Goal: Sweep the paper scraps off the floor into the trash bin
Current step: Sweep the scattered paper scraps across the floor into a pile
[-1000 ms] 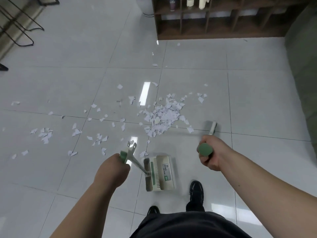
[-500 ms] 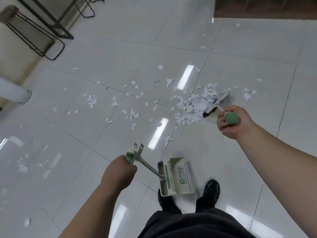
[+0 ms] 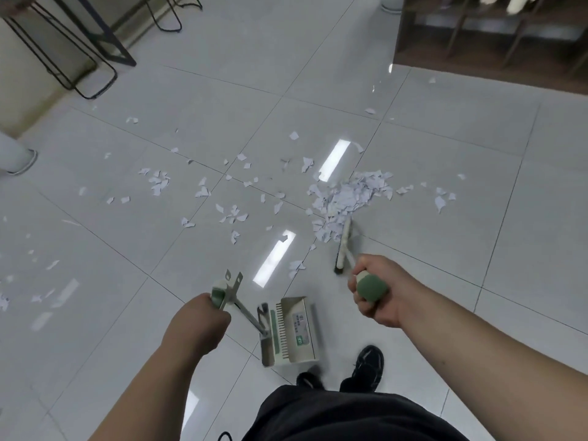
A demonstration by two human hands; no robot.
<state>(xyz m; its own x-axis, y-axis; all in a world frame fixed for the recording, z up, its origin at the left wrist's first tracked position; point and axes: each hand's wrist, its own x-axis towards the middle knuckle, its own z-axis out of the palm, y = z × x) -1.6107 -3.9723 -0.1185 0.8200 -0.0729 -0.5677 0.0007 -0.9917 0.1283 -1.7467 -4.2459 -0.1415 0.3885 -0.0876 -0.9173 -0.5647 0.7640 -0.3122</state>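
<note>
A heap of white paper scraps (image 3: 348, 195) lies on the grey tiled floor, with smaller scraps (image 3: 159, 181) scattered to the left. My right hand (image 3: 377, 289) grips the green end of a broom handle; the broom head (image 3: 343, 245) rests on the floor at the heap's near edge. My left hand (image 3: 199, 323) grips the green handle of a long-handled beige dustpan (image 3: 288, 332), which stands on the floor in front of my feet, apart from the heap. No trash bin is in view.
Black metal chair and table legs (image 3: 89, 58) stand at the upper left, with a white post base (image 3: 16, 154) at the left edge. A dark wooden shelf unit (image 3: 490, 36) fills the upper right. My black shoes (image 3: 369, 367) are just behind the dustpan.
The broom head has swung from the far right side of the heap to its near edge, pulling toward me. The camera view has tilted and shifted; the dustpan stays by my feet.
</note>
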